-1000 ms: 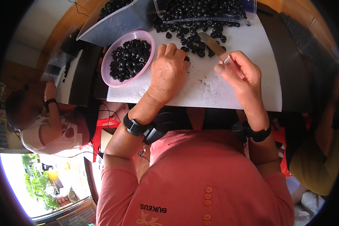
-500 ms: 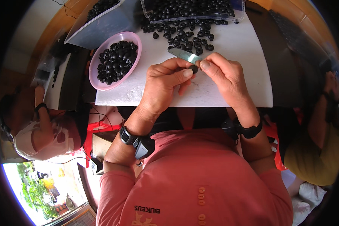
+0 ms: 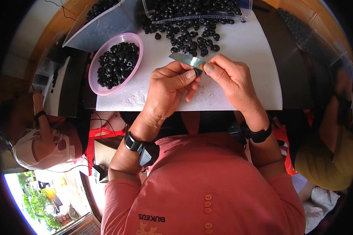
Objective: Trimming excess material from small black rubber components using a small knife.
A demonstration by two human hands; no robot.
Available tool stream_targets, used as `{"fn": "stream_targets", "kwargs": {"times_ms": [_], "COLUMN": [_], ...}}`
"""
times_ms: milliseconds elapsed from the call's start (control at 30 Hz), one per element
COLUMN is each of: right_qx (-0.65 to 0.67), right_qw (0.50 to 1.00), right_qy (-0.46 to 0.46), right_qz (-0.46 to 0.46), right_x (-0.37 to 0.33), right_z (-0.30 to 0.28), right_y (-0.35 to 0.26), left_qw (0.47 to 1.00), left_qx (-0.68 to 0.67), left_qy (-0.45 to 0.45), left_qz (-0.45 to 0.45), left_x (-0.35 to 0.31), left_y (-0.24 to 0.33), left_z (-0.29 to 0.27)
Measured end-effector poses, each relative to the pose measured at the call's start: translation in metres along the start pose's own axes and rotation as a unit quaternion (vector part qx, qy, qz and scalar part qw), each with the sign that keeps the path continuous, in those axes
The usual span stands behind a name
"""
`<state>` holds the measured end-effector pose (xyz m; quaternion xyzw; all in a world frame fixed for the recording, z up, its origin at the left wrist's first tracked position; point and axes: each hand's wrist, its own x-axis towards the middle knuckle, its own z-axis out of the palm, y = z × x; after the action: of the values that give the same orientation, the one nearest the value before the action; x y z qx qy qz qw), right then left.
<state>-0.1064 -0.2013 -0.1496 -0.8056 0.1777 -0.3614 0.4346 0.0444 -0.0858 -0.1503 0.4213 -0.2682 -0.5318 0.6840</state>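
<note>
My left hand [image 3: 172, 80] pinches a small round black rubber-like part [image 3: 198, 72] between thumb and fingers, above the front of the white board [image 3: 239, 94]. My right hand [image 3: 228, 76] is closed on a short knife [image 3: 187, 60]. Its blade points left and lies over my left fingers, close against the black part; the handle is hidden in my right hand. Beyond the blade, several loose black parts [image 3: 193, 44] of the same kind lie on the board. A pink bowl [image 3: 94, 84] full of such black parts stands to the left of my left hand.
At the back, a clear tray [image 3: 196, 18] spills many black parts onto the board. A bluish-grey bin [image 3: 94, 33] stands at the back left, holding more. Another person [image 3: 47, 143] sits at the left, and one in a mustard-coloured top [image 3: 321, 164] at the right.
The whole view has shifted slightly. Both hands keep their grips on the knife and black part, with the blade tilted a little differently.
</note>
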Motion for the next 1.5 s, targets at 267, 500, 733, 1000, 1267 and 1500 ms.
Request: {"fn": "stream_targets", "kwargs": {"times_ms": [267, 500, 733, 1000, 1267, 1500], "right_qx": [0.007, 0.006, 0.163, 0.094, 0.160, 0.135], "right_qw": [1.000, 1.000, 0.984, 0.995, 0.986, 0.990], "right_qy": [-0.004, -0.022, 0.069, 0.036, 0.019, 0.020], "right_qz": [-0.015, -0.006, 0.031, 0.014, 0.040, 0.040], "right_x": [0.000, 0.000, -0.003, 0.000, 0.000, -0.001], "right_z": [0.000, -0.002, -0.006, 0.000, 0.001, 0.000], "right_y": [-0.005, -0.006, -0.006, -0.001, 0.000, 0.003], "left_qw": [0.999, 0.997, 0.994, 0.995, 0.999, 0.995], "left_qx": [-0.044, -0.061, -0.108, -0.094, -0.021, -0.093], "left_qy": [0.004, 0.051, -0.022, -0.012, -0.007, -0.018], "left_qz": [-0.006, -0.006, 0.003, 0.011, 0.044, 0.035], "left_x": [-0.002, -0.006, 0.004, 0.002, -0.002, 0.002], "left_y": [-0.003, -0.007, -0.002, -0.009, -0.017, -0.013], "left_z": [0.007, 0.014, 0.008, 0.010, 0.014, 0.007]}}
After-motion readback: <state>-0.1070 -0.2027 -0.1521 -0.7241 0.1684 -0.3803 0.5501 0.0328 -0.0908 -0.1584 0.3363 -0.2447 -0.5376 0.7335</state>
